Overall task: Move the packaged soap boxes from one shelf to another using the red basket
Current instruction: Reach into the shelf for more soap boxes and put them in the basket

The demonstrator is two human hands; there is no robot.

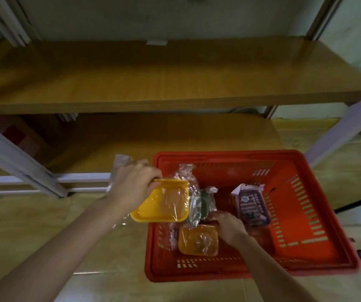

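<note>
The red basket (pixel 305 214) stands on the floor in front of the shelves. My left hand (pixel 131 184) grips a yellow soap box (pixel 164 203) wrapped in clear plastic, held above the basket's left rim. My right hand (pixel 229 225) reaches down into the basket and closes on a green wrapped soap box (pixel 204 203). An orange soap box (pixel 198 239) lies at the front left of the basket. A purple soap box (pixel 251 205) lies in the middle.
A bare wooden shelf (pixel 164 73) spans the upper view, with a lower shelf (pixel 153 138) beneath it. White metal shelf posts (pixel 20 162) slant at left and right. The floor is tiled.
</note>
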